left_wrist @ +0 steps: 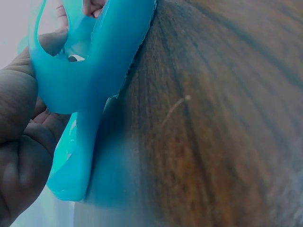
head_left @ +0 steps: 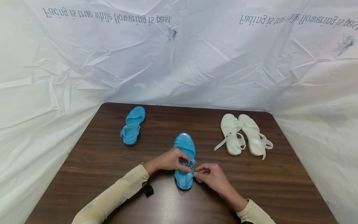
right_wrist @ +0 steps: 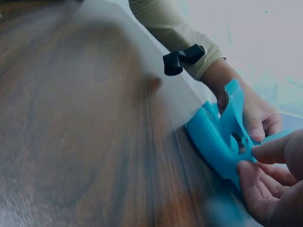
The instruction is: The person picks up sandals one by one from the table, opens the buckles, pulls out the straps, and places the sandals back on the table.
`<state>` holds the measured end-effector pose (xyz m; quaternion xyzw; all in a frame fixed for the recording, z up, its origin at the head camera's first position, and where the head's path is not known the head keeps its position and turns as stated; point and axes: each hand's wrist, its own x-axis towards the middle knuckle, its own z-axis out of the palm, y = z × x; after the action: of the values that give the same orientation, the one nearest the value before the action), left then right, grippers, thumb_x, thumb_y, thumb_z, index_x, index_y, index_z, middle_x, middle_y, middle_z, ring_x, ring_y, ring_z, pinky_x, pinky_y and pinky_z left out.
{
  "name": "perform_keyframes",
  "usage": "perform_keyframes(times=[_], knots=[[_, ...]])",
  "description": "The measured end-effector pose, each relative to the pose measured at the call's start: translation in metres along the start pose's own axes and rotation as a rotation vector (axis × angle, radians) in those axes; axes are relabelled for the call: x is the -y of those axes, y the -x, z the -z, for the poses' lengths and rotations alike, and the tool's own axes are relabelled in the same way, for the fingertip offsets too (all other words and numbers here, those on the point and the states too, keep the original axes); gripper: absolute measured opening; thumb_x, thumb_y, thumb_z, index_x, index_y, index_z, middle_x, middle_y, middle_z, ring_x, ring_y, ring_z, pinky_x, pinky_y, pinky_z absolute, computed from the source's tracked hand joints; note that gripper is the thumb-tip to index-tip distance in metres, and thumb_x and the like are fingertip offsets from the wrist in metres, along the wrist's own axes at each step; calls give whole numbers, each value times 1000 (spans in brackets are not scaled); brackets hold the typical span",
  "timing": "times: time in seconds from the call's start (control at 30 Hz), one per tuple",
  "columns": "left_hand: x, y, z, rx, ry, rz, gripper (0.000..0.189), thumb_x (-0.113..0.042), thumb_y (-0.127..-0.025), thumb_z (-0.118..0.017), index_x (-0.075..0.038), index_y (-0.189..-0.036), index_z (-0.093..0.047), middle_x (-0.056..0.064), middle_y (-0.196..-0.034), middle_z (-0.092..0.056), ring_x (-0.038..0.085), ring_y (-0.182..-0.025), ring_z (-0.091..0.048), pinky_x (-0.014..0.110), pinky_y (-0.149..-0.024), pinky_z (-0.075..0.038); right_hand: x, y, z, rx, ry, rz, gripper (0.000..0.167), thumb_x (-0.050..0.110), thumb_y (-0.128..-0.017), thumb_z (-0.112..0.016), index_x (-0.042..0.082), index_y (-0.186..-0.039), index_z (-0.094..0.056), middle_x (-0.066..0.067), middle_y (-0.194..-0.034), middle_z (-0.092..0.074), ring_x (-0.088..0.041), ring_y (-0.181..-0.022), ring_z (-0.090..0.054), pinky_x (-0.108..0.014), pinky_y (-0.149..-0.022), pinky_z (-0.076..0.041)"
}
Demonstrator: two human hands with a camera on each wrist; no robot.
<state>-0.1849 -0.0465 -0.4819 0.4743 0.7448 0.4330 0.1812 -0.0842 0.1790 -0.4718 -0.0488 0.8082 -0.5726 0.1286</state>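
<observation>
A blue jelly sandal [head_left: 184,143] lies on the table in front of me, toe pointing away. My left hand [head_left: 171,160] reaches over its left side and holds the ankle strap near the small metal buckle [head_left: 191,166], thumb and fingers on either side. At the sandal's right edge my right hand [head_left: 212,176] pinches the strap [right_wrist: 245,155] between thumb and index finger. The right wrist view shows the left hand [right_wrist: 259,116] just beyond, its thumb by the buckle. In the left wrist view the raised strap [left_wrist: 61,87] partly covers the left fingers.
Another blue sandal [head_left: 130,135] lies at the back left of the brown table [head_left: 126,186]. Two white sandals [head_left: 232,145] sit side by side at the back right, straps hanging loose. A white printed sheet [head_left: 179,62] surrounds the table's back and sides.
</observation>
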Motion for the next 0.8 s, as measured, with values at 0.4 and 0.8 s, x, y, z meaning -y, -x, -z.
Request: perform_keyframes(times=[0.4,0.8], knots=[[-2,-1,-2,-12,-7,-6,15,-26,-89,-82,-14,-98,-77,-11,-89,-73,-2,-82,-67,21,-74,-57,1,-4,-6,-92,-2,9,17,12,-89,-80,-3,-97,-74,-8,-80,-75,-17,-69,-71,-32,-63,-60],[-4,-1,-2,-7,-41,-2,15,-25,-89,-82,-14,-97,-77,-11,-88,-73,-3,-81,-66,20,-74,-57,5,-3,-6,-119,65,58,12,7,-85,-83,1,-93,-75,-5,-81,-75,-15,-72,-73,-27,-60,-59]])
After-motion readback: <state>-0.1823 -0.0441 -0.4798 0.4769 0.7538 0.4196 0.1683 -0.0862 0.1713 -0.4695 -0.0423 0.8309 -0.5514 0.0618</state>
